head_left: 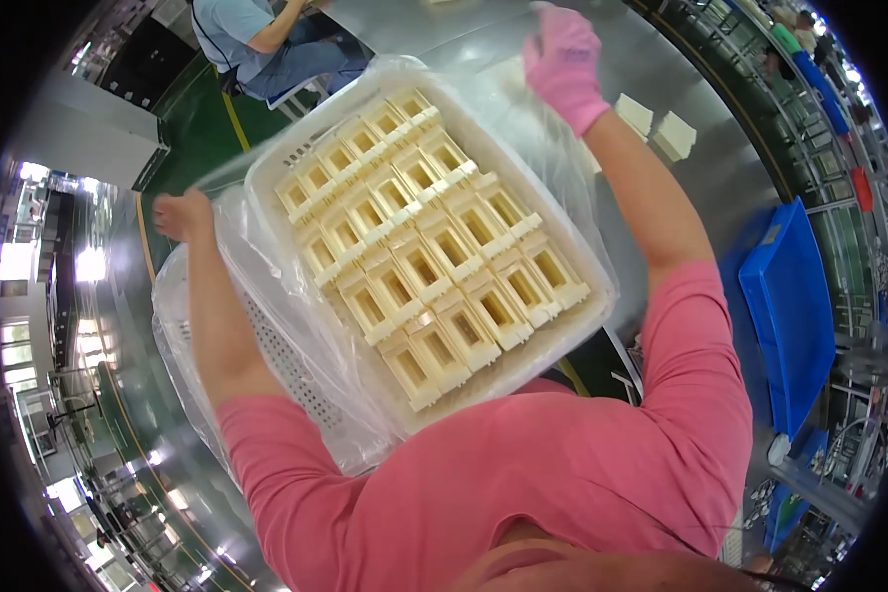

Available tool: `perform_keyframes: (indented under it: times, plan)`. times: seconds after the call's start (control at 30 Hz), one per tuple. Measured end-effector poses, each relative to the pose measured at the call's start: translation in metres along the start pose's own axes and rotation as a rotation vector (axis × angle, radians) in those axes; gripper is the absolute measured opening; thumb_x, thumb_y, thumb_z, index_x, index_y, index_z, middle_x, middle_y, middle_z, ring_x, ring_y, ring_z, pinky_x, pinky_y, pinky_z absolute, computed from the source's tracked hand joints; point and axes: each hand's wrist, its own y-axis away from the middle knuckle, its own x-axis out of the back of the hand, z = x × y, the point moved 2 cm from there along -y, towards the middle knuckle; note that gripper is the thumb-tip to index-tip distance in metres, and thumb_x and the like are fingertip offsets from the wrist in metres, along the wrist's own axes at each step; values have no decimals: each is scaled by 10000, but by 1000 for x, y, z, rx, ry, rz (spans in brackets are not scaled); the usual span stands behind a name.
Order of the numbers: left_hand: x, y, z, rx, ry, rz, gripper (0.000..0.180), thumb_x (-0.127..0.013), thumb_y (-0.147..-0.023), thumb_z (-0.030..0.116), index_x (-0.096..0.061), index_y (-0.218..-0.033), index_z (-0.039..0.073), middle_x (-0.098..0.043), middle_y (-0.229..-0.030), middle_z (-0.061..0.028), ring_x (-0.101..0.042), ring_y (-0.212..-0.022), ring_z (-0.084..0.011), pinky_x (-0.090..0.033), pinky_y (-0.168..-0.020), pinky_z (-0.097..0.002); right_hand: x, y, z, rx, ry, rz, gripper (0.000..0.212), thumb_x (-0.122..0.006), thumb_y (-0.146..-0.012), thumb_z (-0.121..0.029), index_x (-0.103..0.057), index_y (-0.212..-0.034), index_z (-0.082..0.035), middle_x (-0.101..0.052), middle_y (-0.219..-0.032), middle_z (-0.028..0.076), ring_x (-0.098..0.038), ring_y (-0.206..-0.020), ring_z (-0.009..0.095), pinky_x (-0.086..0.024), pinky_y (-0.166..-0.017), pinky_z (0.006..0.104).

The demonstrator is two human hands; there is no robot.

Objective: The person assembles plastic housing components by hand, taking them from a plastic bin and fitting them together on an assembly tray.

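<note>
Nearest, pink shirt point(523, 474). Pinching bag point(235, 229) in left hand point(182, 216); can't tell for right hand point(567, 71). Likely light, soft, slippery: hold by edge.

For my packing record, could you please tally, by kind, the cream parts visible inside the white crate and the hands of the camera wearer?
Cream parts: 24
Pink-gloved right hand: 1
Bare left hand: 1
Total: 26

You have two hands: left point(183, 215), right point(565, 61). You wear one pink glove point(574, 91). One white basket point(553, 340) holds four rows of about six cream frames point(426, 282); at least two loose cream pieces point(674, 136) sit on your tabletop point(651, 59).
</note>
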Motion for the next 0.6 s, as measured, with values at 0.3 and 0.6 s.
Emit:
perform_keyframes:
  times: [0.3, 0.6]
  plan:
    - [5, 47, 65, -957, -8, -69, 500, -573, -752, 271, -437, -1206, 113, -484, -1148, -129, -459, -1076, -274, -330, -919, -366, -145, 33, -57, 267, -140, -819, 479, -527, -725, -348, -482, -1099, -50, -520, -1035, 136, -535, -902, 264, -386, -847, 406]
    - [-113, 26, 62, -343, 77, -1031, 669, -254, -818, 583, -587, -1039, 46, -535, -1094, -206, -470, -1081, -318, -337, -909, -367, -218, 66, -25, -1066, -1358, -1310, 575, -438, -796, -527, -508, -1142, -72, -584, -1024, 124, -564, -893, 217, -419, -815, 310]
